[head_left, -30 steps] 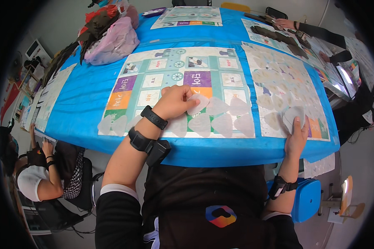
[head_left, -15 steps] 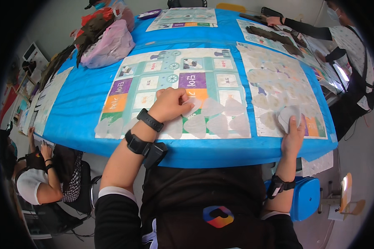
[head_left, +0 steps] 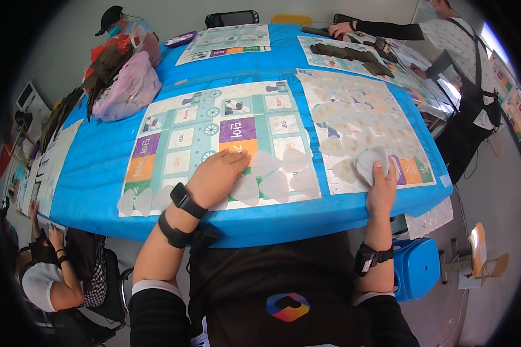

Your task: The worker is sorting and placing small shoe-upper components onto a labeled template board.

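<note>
My left hand (head_left: pixel 221 175) lies palm down on a colourful printed sheet (head_left: pixel 182 136), its fingers stretched out and close together. Around it, thin whitish see-through pieces with rounded, petal-like outlines (head_left: pixel 304 184) are laid in rows along the sheet's near part. Whether a piece lies under the palm is partly hidden. My right hand (head_left: pixel 382 188) grips a small stack of the same pale pieces (head_left: pixel 369 164), thumb on top, above the near edge of a second printed sheet (head_left: pixel 344 184). Many greyish-white pieces (head_left: pixel 353 115) cover that second sheet.
Blue sheeting (head_left: pixel 255 225) covers the table. A pink plastic bag (head_left: pixel 130 87) stands far left, near a person in a cap. Dark flat pieces (head_left: pixel 344 53) lie on a far-right sheet, where another person reaches in. A blue stool (head_left: pixel 417 269) stands below right; someone sits at lower left.
My left hand has gone from a raised pinch on a pale piece to lying flat, fingers extended, on the sheet. My right hand still holds the stack. The whole view has shifted.
</note>
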{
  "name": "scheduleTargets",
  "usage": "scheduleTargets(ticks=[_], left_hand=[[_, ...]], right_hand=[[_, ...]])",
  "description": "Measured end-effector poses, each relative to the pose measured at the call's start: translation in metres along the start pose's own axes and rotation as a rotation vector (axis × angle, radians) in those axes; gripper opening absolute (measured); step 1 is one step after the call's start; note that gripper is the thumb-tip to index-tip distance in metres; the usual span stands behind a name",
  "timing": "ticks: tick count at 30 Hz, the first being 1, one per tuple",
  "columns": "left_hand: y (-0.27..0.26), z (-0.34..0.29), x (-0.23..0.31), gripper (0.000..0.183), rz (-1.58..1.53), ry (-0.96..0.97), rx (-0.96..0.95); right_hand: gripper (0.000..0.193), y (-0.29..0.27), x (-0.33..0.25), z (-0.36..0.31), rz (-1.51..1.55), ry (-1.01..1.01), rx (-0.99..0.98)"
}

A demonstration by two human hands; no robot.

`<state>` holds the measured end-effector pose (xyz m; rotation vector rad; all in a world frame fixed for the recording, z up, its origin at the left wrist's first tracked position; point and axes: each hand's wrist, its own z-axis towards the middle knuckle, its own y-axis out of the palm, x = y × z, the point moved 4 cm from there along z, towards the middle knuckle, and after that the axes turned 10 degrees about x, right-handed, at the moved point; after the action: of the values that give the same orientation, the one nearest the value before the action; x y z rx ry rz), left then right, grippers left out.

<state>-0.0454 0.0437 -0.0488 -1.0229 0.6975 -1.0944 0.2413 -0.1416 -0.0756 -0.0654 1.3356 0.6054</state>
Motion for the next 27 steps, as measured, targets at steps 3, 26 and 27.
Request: scheduleTargets(ticks=[3,26,27], left_hand=[[-0.004,-0.007,0.004,0.040,-0.004,-0.011,-0.025],[-0.082,-0.022,0.108,0.023,-0.335,0.025,0.688],[-0.078,-0.023,0.108,0.022,-0.331,0.028,0.679]], right_hand=[[0.042,-0.006,0.006,0.004,-0.040,-0.045,0.007],[0.037,0.098,-0.073,-0.141,0.006,0.099,-0.829],[0.039,0.097,-0.067,-0.144,-0.048,0.110,-0.856]])
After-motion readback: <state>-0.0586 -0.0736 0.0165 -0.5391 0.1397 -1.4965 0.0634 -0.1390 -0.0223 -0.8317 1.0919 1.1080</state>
